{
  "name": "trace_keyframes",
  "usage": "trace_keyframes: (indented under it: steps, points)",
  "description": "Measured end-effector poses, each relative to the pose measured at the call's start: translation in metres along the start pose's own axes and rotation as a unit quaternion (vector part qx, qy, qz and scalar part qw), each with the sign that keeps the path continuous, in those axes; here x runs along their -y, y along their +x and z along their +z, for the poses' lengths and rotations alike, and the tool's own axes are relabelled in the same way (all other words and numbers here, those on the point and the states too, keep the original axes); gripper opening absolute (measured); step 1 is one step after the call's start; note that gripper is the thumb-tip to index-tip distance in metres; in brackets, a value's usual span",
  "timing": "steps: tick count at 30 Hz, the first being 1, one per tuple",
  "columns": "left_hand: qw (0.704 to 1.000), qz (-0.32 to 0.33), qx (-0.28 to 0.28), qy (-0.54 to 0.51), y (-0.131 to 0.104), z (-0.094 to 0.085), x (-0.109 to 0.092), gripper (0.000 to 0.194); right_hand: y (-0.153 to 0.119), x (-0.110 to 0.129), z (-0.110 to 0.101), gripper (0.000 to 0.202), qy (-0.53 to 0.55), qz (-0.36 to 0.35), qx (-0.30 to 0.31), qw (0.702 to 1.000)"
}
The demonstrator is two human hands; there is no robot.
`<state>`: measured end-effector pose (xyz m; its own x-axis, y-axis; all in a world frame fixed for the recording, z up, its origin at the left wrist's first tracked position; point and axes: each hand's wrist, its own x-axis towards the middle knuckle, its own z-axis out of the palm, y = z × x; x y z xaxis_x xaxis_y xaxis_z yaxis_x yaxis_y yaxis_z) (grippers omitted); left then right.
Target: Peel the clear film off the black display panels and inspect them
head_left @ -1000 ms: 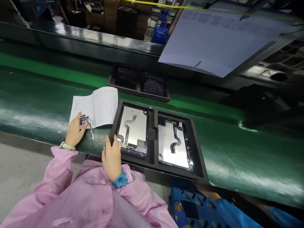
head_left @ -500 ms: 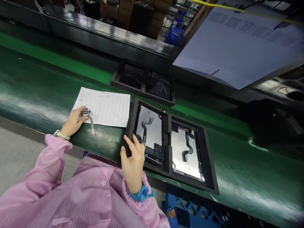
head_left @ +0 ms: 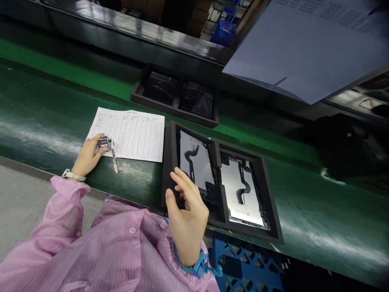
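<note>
At the left, my left hand (head_left: 86, 156) has its thumb and fingers closed round a small metal tally counter (head_left: 105, 142) with a number window, resting over the paper form's lower left corner. A shiny strip hangs from the counter toward me. My right hand (head_left: 190, 213) is open, fingers apart, over the near left part of a black foam tray (head_left: 224, 202); whether it touches anything there I cannot tell. Two display panels lie in the tray's compartments: the left panel (head_left: 197, 162) is partly hidden by my hand, the right panel (head_left: 240, 190) shows a black flex cable.
The printed form (head_left: 133, 136) lies on the green bench (head_left: 133, 182). Behind stands a second black tray (head_left: 170, 106) with two dark panels. A large white sheet (head_left: 291, 52) hangs at the upper right. A blue crate (head_left: 249, 263) sits below the bench edge.
My right hand has lifted off the tray's left edge and moved right and nearer to me, fingers now over the left panel. My left hand stays on the counter. The view has shifted slightly.
</note>
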<state>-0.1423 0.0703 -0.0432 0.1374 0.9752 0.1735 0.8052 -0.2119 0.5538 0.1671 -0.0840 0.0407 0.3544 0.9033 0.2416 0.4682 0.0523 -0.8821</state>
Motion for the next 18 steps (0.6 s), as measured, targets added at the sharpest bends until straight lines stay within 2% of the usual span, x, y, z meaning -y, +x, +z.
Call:
trace_keyframes:
  steps: [4,6,8,10,13,15,18]
  points:
    - [1.0,0.007,0.0,0.0,0.001,0.0,0.003,0.067,0.005,0.01,-0.009,0.03,0.023,-0.011,-0.035,0.999]
    - [1.0,0.014,-0.002,0.002,0.0,0.0,0.003,0.066,0.003,0.008,-0.001,0.03,0.006,-0.041,-0.037,0.998]
    - [1.0,0.023,-0.013,0.003,-0.001,0.0,0.002,0.066,-0.003,-0.002,0.019,0.03,-0.026,-0.086,-0.027,0.996]
    - [0.999,0.028,-0.034,-0.001,-0.004,0.001,0.0,0.067,-0.013,-0.021,0.048,0.03,-0.075,-0.146,-0.024,0.986]
    - [0.997,0.029,-0.065,-0.002,-0.009,0.003,-0.003,0.063,-0.031,-0.052,0.086,0.027,-0.146,-0.252,-0.062,0.955]
    - [0.996,0.035,-0.08,0.007,-0.011,0.004,-0.004,0.056,-0.039,-0.066,0.099,0.024,-0.159,-0.281,-0.069,0.944]
    - [0.995,0.042,-0.086,0.027,-0.011,0.005,-0.004,0.048,-0.043,-0.073,0.1,0.022,-0.166,-0.283,-0.057,0.943]
